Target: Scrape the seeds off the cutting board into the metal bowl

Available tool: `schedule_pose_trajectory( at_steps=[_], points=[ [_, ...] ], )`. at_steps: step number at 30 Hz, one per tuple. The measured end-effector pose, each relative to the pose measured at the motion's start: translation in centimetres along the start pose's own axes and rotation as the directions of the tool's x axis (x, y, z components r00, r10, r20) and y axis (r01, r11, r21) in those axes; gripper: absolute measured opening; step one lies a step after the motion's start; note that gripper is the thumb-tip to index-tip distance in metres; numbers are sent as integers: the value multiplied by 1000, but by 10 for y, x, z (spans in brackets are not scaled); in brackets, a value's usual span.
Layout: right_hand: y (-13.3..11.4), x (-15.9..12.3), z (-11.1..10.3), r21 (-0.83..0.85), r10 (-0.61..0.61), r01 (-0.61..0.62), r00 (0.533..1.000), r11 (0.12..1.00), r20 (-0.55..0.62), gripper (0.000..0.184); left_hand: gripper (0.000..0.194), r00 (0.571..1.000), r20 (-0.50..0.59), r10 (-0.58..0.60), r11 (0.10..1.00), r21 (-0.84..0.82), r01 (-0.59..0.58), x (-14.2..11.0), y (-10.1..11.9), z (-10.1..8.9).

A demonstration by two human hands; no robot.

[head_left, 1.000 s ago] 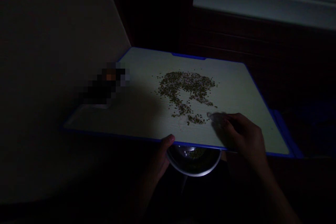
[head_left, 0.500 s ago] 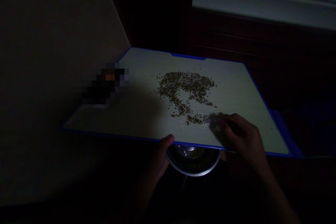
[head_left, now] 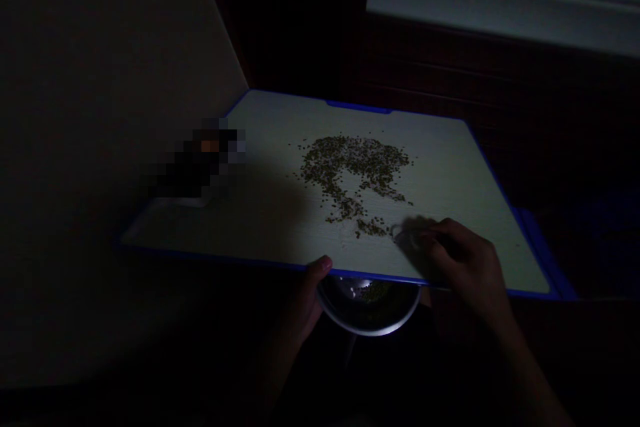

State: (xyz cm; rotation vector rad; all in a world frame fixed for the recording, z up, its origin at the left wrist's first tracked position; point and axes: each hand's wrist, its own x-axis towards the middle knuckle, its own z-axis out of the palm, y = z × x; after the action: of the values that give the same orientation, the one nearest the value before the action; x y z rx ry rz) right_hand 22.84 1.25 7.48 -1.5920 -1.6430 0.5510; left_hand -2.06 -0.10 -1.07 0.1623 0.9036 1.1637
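Small greenish-brown seeds or beans (head_left: 355, 157) lie scattered on a pale, blue-edged board (head_left: 450, 160). My left hand (head_left: 313, 293) is closed at the front edge, thumb on top of the board and fingers out of sight below, beside the bowl. Just under that edge is a metal bowl (head_left: 385, 331) with more of the seeds inside, partly hidden by the board. My right hand (head_left: 470, 263) pinches a thin, pale spoon-like utensil (head_left: 407, 233). Its tip rests low over the board, right of the nearest small heap. Dim light leaves its exact shape unclear.
A blurred-out dark object (head_left: 193, 163) sits on the board's left side. A plain wall (head_left: 115, 80) rises at the left, and a pale ledge (head_left: 500, 0) crosses the upper right. Something dark blue (head_left: 615, 227) lies at the far right.
My right hand has shifted very slightly right and down, and the utensil's tip has drawn a little away from the near heap. My left hand, the board and the bowl stay put.
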Motion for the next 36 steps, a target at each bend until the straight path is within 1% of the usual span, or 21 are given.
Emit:
schedule_pose_trajectory(
  at_steps=[6, 11, 15, 18, 21, 25, 28, 32, 36],
  points=[
    [0, -1, 0, -8, 6, -6, 999, 1000, 32, 18, 51, 1000, 23, -16, 1000, 21, 15, 1, -1, -4],
    [1, 0, 0, -26, -54, 56, 997, 998, 52, 19, 47, 999, 42, -10, 1000, -3, 11, 1, 0, -2],
    [-1, 1, 0, -25, -104, 107, 990, 994, 99, 17, 50, 1000, 12, -17, 1000, 3, 17, 1, 1, 1],
    [-3, 2, 0, -6, -126, 127, 983, 992, 133, 15, 56, 1000, -20, 0, 1000, -1, 0, 1, 0, 1],
    [-4, 2, -1, 14, -159, 159, 975, 987, 154, 13, 61, 1000, -17, -13, 1000, 7, 13, 0, 1, -1],
    [-2, 1, -1, 34, -215, 212, 955, 977, 202, 13, 53, 999, 8, -44, 999, 19, 44, 0, 1, -2],
    [-1, 2, -1, 47, -241, 236, 943, 971, 229, 12, 45, 999, 12, -45, 999, 20, 45, 0, 2, -1],
    [0, 2, -2, 46, -260, 257, 930, 965, 259, 11, 35, 998, -29, -55, 998, 28, 56, 0, 1, 0],
    [-1, 2, -2, 40, -260, 259, 928, 965, 269, 13, 35, 998, -22, -64, 997, 34, 65, 0, 0, -1]
  ],
)
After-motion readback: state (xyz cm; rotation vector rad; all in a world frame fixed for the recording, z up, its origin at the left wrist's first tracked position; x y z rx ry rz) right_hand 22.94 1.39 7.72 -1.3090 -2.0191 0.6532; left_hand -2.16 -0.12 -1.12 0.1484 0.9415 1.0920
